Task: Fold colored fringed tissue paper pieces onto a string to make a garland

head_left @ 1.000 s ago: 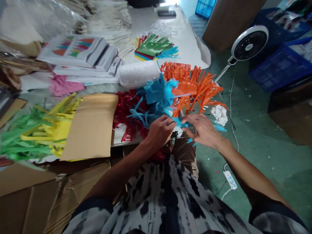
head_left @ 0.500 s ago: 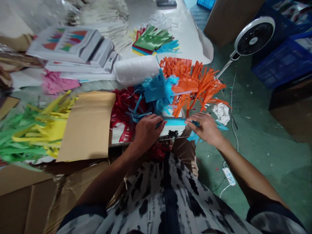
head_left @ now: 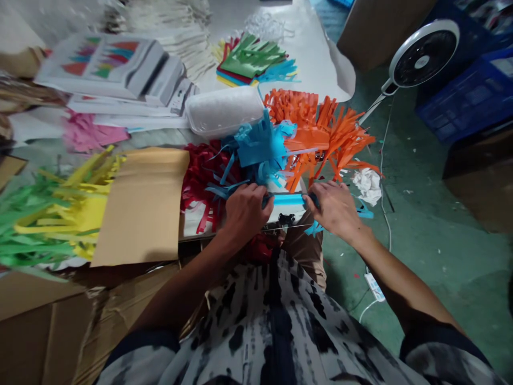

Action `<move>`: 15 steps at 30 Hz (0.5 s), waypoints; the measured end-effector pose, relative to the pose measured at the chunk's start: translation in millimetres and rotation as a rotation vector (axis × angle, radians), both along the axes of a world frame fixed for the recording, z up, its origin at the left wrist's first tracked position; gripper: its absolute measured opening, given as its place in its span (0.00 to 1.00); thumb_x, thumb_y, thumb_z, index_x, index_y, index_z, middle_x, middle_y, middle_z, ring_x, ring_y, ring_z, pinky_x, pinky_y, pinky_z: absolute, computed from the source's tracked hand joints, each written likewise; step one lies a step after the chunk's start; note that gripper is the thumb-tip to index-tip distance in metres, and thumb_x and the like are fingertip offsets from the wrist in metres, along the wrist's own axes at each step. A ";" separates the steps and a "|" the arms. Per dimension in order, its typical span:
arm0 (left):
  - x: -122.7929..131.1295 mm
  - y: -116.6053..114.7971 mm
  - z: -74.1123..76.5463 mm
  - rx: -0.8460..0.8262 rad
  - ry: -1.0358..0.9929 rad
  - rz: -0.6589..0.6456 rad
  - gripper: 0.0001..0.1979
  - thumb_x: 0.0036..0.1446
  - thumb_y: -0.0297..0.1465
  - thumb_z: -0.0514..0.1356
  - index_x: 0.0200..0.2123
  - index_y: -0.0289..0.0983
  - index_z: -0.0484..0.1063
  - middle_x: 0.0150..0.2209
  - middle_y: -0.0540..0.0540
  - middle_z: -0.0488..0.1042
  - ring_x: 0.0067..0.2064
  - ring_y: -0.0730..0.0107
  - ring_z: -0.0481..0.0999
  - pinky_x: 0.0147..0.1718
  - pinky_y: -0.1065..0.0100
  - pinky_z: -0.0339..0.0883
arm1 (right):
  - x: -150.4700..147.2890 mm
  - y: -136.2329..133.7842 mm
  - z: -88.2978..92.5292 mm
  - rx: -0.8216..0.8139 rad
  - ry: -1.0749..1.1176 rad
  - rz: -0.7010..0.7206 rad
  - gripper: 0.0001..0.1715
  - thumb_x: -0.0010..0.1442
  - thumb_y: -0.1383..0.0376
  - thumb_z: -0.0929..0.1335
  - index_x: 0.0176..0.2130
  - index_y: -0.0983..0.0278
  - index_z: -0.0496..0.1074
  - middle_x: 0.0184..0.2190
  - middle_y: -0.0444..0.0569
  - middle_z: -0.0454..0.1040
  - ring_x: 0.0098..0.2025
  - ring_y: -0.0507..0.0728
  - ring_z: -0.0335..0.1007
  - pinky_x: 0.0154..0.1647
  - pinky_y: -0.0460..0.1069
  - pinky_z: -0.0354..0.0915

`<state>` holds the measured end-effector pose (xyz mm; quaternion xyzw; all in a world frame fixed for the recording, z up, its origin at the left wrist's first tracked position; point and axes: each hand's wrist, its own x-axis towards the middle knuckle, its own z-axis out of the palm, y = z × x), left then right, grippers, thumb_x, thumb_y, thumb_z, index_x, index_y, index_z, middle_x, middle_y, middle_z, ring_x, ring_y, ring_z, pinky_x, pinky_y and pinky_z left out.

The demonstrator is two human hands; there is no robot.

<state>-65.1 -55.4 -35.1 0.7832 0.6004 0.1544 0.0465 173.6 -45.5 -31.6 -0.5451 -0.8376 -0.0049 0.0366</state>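
A blue tissue-paper tassel [head_left: 289,199] has its folded band stretched level between my hands at the table's front edge. My left hand [head_left: 247,208] is closed on the band's left end, and my right hand [head_left: 333,207] grips its right end. Blue fringe strips hang below and beyond the right hand. Just under the band sits a black binder clip [head_left: 286,218], with a thin string running past it. More blue fringed paper [head_left: 260,147] lies behind the hands, beside dark red fringe [head_left: 200,176] and orange fringe [head_left: 332,136].
A brown cardboard sheet [head_left: 142,208] lies left, by yellow [head_left: 86,208] and green fringe [head_left: 30,219]. Behind are a white foam block [head_left: 225,111], printed packs [head_left: 102,64] and stacked coloured fringes [head_left: 254,59]. A fan [head_left: 425,56], crumpled paper [head_left: 367,185] and power strip [head_left: 374,287] are right.
My hands have rolled slightly over the band, which now looks narrower and more tightly folded. The view has shifted a little.
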 end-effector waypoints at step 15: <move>11.1 -6.1 11.7 0.060 0.148 -0.526 0.12 0.71 0.25 0.56 0.49 0.40 0.79 0.50 0.43 0.82 0.57 0.52 0.76 0.56 0.48 0.69 | 12.7 -22.3 -5.9 0.034 0.095 0.259 0.21 0.76 0.69 0.58 0.57 0.54 0.73 0.56 0.47 0.81 0.58 0.62 0.71 0.62 0.66 0.53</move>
